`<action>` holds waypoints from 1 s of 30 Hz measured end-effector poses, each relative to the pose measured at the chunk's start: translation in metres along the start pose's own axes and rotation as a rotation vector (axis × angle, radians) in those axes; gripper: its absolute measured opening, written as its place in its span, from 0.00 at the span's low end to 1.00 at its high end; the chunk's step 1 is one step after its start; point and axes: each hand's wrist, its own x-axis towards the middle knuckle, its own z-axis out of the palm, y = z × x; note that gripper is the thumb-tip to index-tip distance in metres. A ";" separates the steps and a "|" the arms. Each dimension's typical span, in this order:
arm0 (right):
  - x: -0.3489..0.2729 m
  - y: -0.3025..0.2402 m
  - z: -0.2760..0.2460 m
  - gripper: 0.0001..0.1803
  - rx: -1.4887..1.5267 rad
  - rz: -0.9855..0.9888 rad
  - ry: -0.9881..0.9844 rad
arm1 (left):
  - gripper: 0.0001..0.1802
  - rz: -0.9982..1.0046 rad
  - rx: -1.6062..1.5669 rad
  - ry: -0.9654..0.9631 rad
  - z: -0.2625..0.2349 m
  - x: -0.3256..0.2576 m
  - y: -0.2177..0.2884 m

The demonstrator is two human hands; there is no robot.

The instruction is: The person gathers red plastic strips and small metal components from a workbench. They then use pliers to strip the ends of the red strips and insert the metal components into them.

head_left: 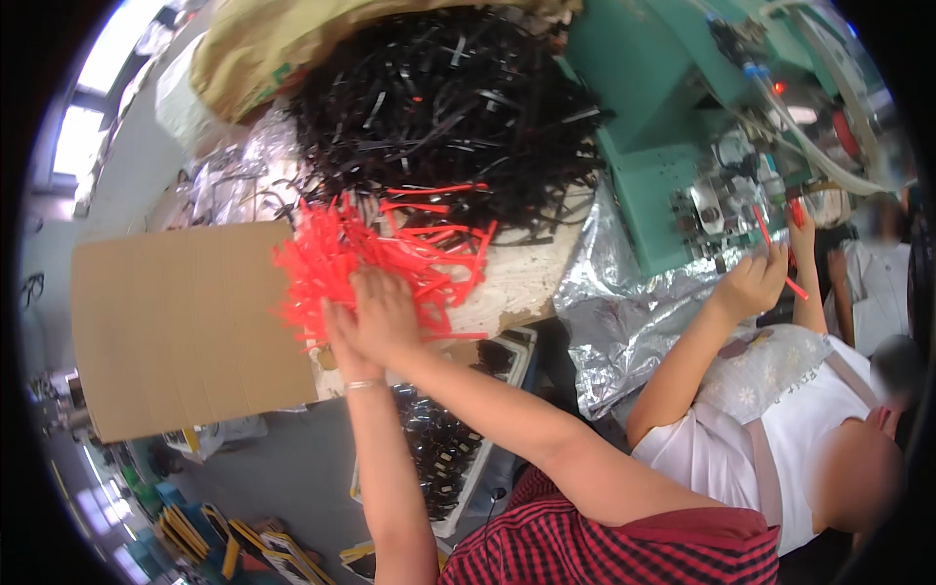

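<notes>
A loose heap of thin red plastic strips (327, 244) lies on the worktop, partly over the edge of a brown cardboard sheet. My right hand (387, 317) rests on the near side of this heap, fingers stretched out over the strips. Close against it is my left hand (341, 343), with a bracelet at the wrist. The right hand and the strips cover most of the left hand's fingers, so its grip is hidden. Behind the red heap spreads a large pile of black strips (448, 107), with a few red ones at its near edge.
The cardboard sheet (185, 331) extends left. A brown sack (244, 58) stands behind. A white-rimmed tray of small dark parts (444, 453) sits below the worktop. On the right, a co-worker's hand (751, 283) holds a red strip by a green machine (634, 136) and silver foil (609, 331).
</notes>
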 end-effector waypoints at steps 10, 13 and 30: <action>0.013 -0.045 0.010 0.25 0.022 -0.072 0.191 | 0.37 0.059 0.228 -0.077 0.041 -0.020 0.052; 0.010 -0.054 0.014 0.25 0.057 -0.097 0.241 | 0.36 0.085 0.212 -0.069 0.049 -0.032 0.061; 0.014 -0.088 -0.039 0.24 0.022 -0.218 0.394 | 0.33 0.163 0.200 -0.054 0.102 -0.067 0.069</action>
